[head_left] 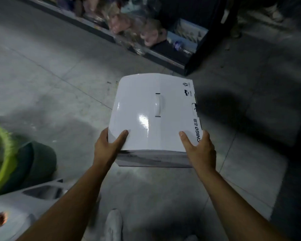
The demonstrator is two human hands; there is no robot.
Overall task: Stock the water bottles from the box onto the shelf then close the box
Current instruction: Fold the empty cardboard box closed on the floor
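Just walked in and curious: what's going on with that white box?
A person grips a white box by its near corners, left hand and right hand each with the thumb on top. The box's top is closed, with a carry handle in the middle. Ahead stands a low shelf of goods, too blurred to identify. No water bottles are clearly visible.

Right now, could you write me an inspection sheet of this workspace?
Surface: grey concrete floor.
Job's things: white box, top shut, held in both hands; shelf with blurred packaged goods; water bottles not seen.
Clutter: green tub and pale grey object at left.
Grips: left hand and right hand hold the box's near corners, thumbs on top.
Cables: nothing seen.
Surroundings: dim aisle; white shoe below.
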